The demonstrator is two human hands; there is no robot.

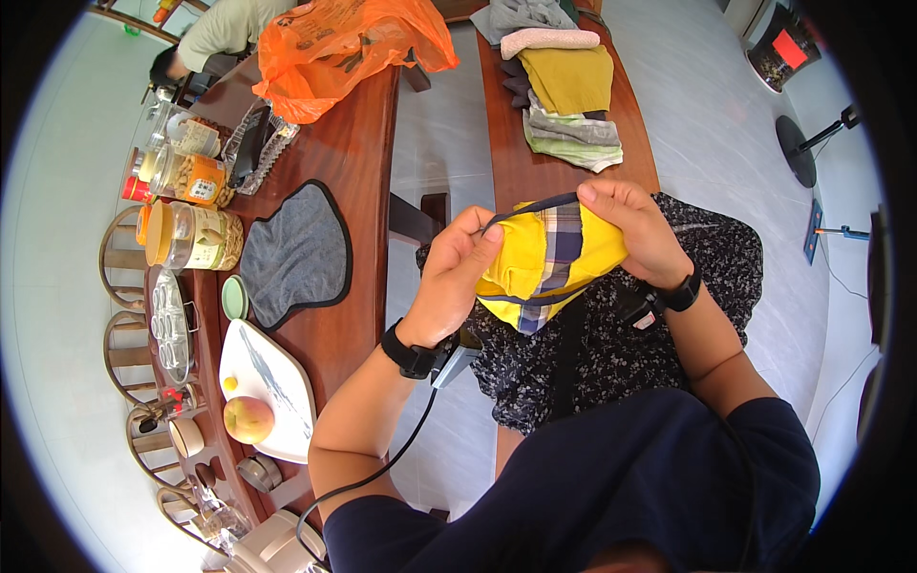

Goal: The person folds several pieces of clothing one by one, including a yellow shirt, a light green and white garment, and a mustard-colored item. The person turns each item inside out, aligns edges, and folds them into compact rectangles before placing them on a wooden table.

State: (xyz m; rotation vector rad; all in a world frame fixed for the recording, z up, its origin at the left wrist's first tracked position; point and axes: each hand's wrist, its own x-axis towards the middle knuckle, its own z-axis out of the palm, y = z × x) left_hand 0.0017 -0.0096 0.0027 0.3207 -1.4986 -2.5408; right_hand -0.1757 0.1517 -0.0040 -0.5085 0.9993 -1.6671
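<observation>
Between my two hands a yellow cloth garment (519,258) with a plaid panel and dark blue edging is held up above my lap. My left hand (458,268) pinches the dark edging at its left end between thumb and fingers. At the other end, my right hand (634,225) grips the edging and the yellow cloth, with the thumb on top. The edging runs taut from one hand to the other. Beneath lies the black patterned fabric (688,301) over my lap. The fingertips behind the cloth are hidden.
Folded clothes (569,79) lie along the wooden bench (505,172) ahead. On the wooden table (365,179) at left are an orange plastic bag (344,50), a grey cloth (301,251), food jars (193,236) and a white plate (286,408) with a peach (248,420). A person (222,32) bends beyond.
</observation>
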